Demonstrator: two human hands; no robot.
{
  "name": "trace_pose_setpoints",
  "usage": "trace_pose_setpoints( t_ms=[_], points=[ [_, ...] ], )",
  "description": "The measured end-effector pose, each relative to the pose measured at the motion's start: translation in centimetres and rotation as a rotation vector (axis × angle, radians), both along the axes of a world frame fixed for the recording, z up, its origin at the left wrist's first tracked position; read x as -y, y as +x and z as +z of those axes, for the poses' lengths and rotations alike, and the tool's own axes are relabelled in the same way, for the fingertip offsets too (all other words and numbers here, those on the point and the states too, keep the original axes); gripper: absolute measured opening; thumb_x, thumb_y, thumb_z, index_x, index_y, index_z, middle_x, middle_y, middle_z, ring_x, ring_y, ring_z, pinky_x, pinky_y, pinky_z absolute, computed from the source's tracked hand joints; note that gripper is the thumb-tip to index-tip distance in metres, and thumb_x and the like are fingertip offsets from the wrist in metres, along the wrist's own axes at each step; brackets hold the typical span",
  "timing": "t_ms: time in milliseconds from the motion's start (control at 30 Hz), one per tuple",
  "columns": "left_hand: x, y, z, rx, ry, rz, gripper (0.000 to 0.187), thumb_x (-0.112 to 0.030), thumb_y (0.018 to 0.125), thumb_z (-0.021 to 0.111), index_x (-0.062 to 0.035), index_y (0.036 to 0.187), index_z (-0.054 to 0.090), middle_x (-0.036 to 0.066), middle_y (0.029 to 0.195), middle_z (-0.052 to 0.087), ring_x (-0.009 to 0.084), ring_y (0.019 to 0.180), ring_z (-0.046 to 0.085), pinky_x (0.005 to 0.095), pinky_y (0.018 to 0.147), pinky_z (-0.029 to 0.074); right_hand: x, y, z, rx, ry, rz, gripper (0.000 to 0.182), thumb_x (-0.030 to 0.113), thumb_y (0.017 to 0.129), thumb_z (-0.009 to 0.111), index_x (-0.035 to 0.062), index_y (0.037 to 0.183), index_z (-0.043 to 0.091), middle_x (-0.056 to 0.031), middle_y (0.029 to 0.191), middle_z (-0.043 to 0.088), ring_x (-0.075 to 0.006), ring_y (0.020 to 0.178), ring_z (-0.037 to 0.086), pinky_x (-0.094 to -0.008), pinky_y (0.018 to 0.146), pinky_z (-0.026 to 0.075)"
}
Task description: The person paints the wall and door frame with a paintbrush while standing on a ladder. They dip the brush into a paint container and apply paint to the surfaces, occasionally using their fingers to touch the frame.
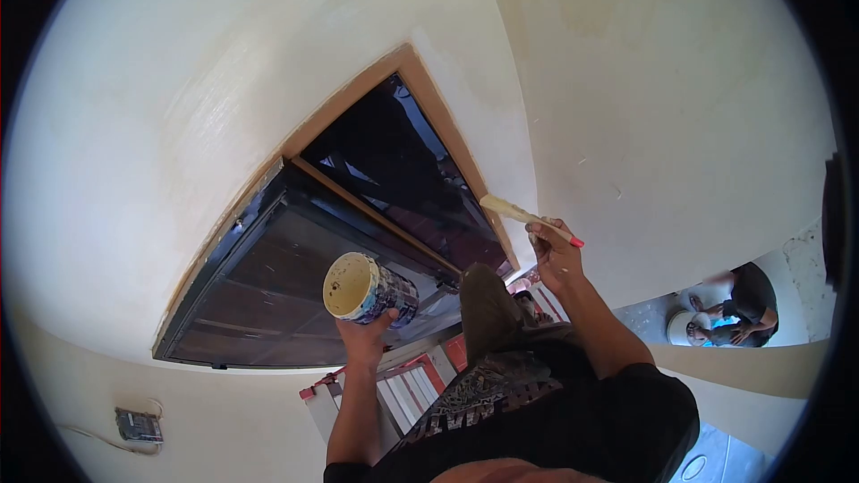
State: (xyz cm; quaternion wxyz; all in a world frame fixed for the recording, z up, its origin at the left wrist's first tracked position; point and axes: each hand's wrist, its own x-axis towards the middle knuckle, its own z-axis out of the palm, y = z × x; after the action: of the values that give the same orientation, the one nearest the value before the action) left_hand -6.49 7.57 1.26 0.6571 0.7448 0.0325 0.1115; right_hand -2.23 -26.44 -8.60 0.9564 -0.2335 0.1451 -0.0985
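Paint is showing pale yellow inside the open paint can (367, 288), which the left hand (365, 333) is holding from underneath, its grip wrapping around the can's base and tipping the mouth toward the camera. The can is sitting in front of the dark door (295, 277), near the middle of the view. The right hand (555, 255) is raised beside the door frame (447, 130), its grip pinching the handle of a paintbrush (523, 215); the brush's pale bristle end is pointing toward the frame's edge, and its red tip is sticking out behind the fingers. Whether the bristles are touching the frame cannot be told.

Around the door, a cream wall (179, 80) is filling most of the view. Below the hands, the person's dark printed shirt and one trouser leg are showing, with a red and white ladder (403, 385) beneath them. A small wall box with loose wires (139, 427) is sitting low on the left. At the far right, another person (738, 309) is crouching on the floor beside a white bucket (682, 326), well apart from the hands.
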Motion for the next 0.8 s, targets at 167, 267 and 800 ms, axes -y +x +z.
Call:
trace_pose_setpoints(
  t_ms=[167, 267, 800],
  points=[
    [1.7, 2.0, 1.1, 0.048, -0.082, -0.088, 0.087, 0.003, 0.062, 0.093, -0.0012, 0.138, 0.051, 0.011, 0.128, 0.064, 0.0244, 0.115, 0.064, 0.0382, 0.105, 0.05, -0.4, 0.1, 1.9, -0.067, 0.093, 0.011, 0.02, 0.01, 0.096, 0.076, 0.0104, 0.088, 0.058, -0.0076, 0.093, 0.072, -0.0177, 0.087, 0.076, -0.0253, 0.069, 0.062],
    [3.0, 3.6, 1.6, 0.024, -0.159, -0.108, 0.089, 0.004, 0.059, 0.094, -0.0012, 0.138, 0.051, 0.01, 0.127, 0.064, 0.0239, 0.115, 0.064, 0.0376, 0.105, 0.051, -0.5, 0.6, 2.7, -0.044, 0.105, 0.038, 0.012, 0.017, 0.098, 0.074, 0.0132, 0.096, 0.063, -0.0017, 0.089, 0.072, -0.0133, 0.081, 0.073, -0.0239, 0.07, 0.061],
    [2.8, 6.5, 0.5, 0.049, 0.019, -0.327, 0.092, -0.002, 0.054, 0.101, -0.0012, 0.134, 0.055, 0.01, 0.126, 0.068, 0.023, 0.115, 0.067, 0.0377, 0.102, 0.054, 1.1, -1.0, 3.9, -0.21, -0.022, 0.002, 0.021, 0.03, 0.098, 0.076, 0.0171, 0.097, 0.059, -0.0036, 0.079, 0.066, -0.0132, 0.069, 0.065, -0.0259, 0.063, 0.054]
  ],
)
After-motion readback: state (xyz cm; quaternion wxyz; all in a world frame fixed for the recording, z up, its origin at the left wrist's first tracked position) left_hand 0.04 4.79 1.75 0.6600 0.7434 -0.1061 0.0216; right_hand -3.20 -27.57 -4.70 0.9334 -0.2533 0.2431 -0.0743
